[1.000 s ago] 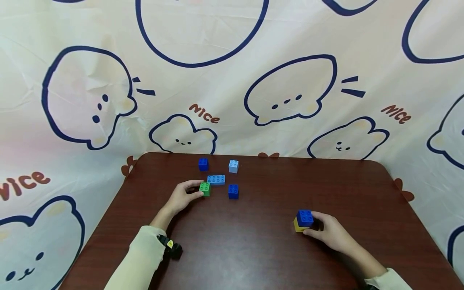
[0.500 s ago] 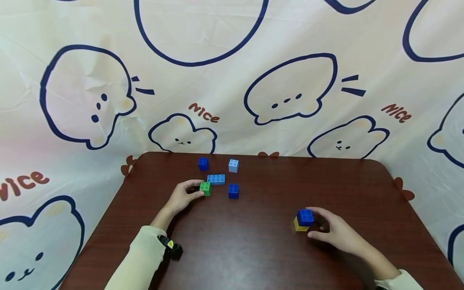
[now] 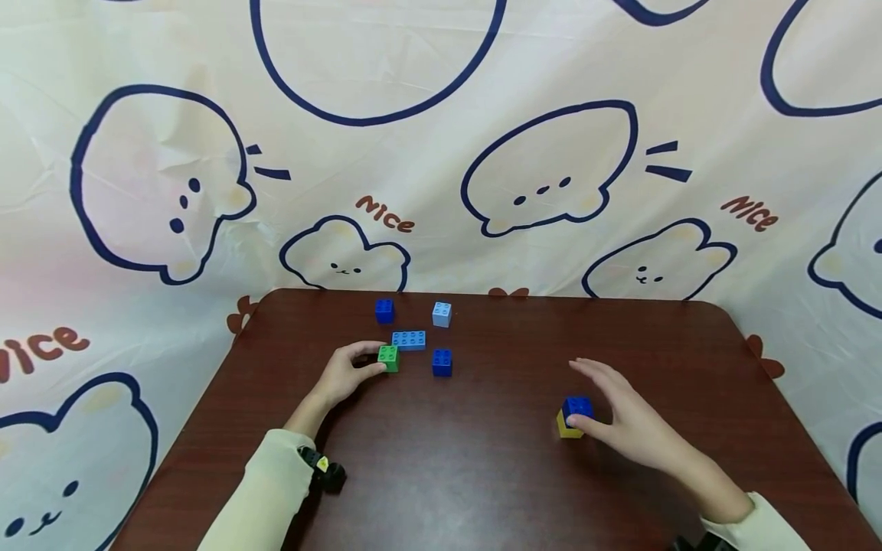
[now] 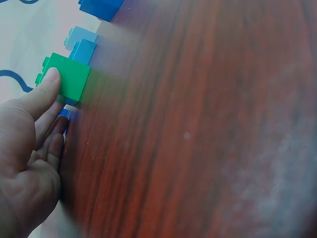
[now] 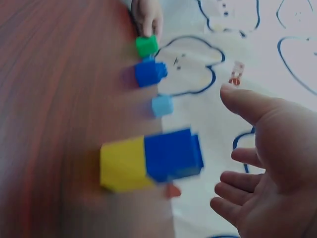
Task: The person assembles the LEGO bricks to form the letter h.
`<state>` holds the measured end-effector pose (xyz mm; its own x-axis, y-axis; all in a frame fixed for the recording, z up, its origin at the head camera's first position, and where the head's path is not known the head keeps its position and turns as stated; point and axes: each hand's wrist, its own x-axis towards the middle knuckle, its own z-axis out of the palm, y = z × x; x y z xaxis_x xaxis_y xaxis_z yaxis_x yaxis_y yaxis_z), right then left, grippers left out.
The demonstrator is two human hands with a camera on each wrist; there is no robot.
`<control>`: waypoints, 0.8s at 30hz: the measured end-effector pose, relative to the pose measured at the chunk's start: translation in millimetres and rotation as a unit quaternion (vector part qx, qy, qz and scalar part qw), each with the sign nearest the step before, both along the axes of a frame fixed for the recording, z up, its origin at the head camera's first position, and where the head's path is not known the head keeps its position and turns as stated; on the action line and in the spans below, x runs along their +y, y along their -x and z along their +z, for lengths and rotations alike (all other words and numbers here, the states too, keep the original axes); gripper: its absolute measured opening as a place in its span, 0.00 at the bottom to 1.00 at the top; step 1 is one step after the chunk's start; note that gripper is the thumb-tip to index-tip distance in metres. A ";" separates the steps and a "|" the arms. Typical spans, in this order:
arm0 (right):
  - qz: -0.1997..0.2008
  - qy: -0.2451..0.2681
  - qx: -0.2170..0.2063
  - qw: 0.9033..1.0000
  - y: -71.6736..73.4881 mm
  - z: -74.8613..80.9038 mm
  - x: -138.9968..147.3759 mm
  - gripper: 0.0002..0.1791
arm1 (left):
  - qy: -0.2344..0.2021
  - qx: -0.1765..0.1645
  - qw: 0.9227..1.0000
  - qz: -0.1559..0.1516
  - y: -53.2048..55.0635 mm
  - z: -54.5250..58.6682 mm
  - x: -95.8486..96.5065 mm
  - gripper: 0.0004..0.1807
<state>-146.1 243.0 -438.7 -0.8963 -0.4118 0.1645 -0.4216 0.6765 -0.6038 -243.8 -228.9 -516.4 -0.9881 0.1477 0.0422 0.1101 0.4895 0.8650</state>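
Note:
My left hand pinches a green building block between thumb and fingers at the table's left side. In the left wrist view the thumb lies on the block's near face. At the right, a blue building block is stacked on a yellow building block, standing upright on the table. My right hand hovers beside this stack, fingers spread. Its thumb overlaps the blue block in the head view, but the right wrist view shows a gap between hand and stack.
Just right of the green block lie a long light-blue block and a dark blue block. Farther back are another dark blue block and a small pale blue block. A printed cloth hangs behind the brown table.
My right hand has let go of the blue and yellow stack, opened its fingers and risen up and away. The left hand has stayed in place on the green block.

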 end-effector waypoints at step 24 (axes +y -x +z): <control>0.039 0.120 -0.032 0.991 16.3 -3.2 -121.8 0.36 | 0.007 0.004 1.000 -0.008 -0.4 0.7 -0.7 0.21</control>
<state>-162.4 121.2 -441.9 -0.8752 -0.4354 0.2109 -0.4229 0.4768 -0.7706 -243.4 -229.5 -515.7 -0.9852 0.1646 0.0476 0.1250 0.5004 0.8567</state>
